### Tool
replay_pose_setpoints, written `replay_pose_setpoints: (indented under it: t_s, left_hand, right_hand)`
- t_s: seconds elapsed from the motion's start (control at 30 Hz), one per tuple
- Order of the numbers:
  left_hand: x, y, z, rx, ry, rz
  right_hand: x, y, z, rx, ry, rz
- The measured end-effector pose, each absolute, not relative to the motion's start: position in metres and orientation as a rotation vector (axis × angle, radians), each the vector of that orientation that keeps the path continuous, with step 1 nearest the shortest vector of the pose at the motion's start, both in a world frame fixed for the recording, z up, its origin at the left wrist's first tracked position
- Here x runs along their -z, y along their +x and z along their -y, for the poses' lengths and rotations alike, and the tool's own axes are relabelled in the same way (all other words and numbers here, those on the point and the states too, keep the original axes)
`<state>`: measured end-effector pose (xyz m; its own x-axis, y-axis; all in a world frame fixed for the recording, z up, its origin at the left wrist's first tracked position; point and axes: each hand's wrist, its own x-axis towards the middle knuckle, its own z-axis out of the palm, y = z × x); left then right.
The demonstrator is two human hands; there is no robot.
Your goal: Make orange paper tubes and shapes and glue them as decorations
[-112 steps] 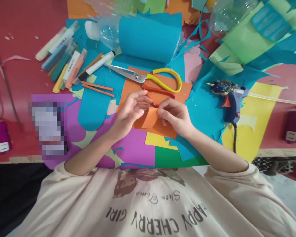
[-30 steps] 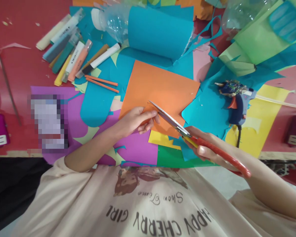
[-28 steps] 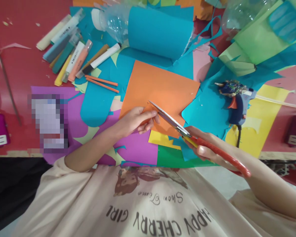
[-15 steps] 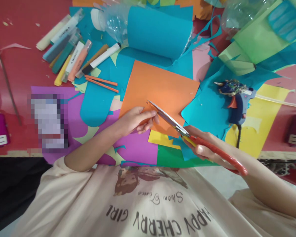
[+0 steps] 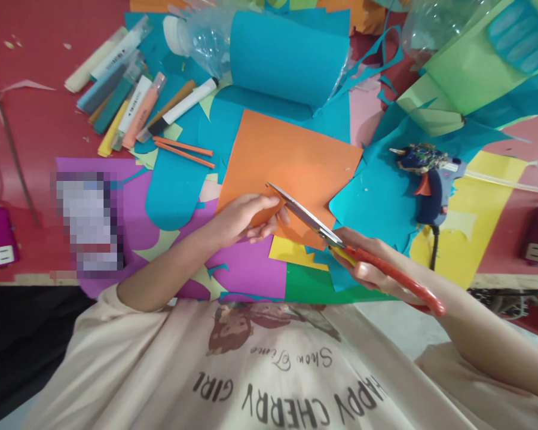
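My right hand (image 5: pixel 367 263) grips a pair of scissors (image 5: pixel 311 220) with red and yellow handles. The blades point up and left, nearly closed, over an orange paper sheet (image 5: pixel 291 149). My left hand (image 5: pixel 260 218) is at the blades, thumb and fingers bent together beside them. Something small may be pinched there, but orange against orange hides it. A tiny orange bit shows by the scissor tips. Two thin orange strips (image 5: pixel 183 153) lie left of the sheet.
Several markers (image 5: pixel 137 110) lie at the upper left. Behind the sheet lies a plastic bottle wrapped in blue paper (image 5: pixel 289 57). A glue gun (image 5: pixel 437 185) rests at the right, a phone (image 5: pixel 89 221) at the left. Coloured paper scraps cover much of the red table (image 5: pixel 22 119).
The scissors' red handle has shifted very slightly left and up, and the blades look a little more closed. My left hand stays almost in place.
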<state>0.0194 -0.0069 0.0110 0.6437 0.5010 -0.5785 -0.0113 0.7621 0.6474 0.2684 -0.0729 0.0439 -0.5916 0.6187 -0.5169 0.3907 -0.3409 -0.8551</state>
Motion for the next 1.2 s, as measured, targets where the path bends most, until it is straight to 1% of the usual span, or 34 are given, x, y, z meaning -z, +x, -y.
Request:
replay_pose_setpoints:
  t_s: [0.47, 1.2]
  left_hand:
    - [-0.0083, 0.0188, 0.0071, -0.322, 0.657, -0.822]
    - [-0.0051, 0.016, 0.0059, -0.297, 0.646, -0.767]
  right_hand:
    - [-0.0443, 0.2671, 0.0734, -2.096, -1.358, 1.62]
    - [-0.0418, 0.2649, 0.0709, -1.938, -1.33, 1.778]
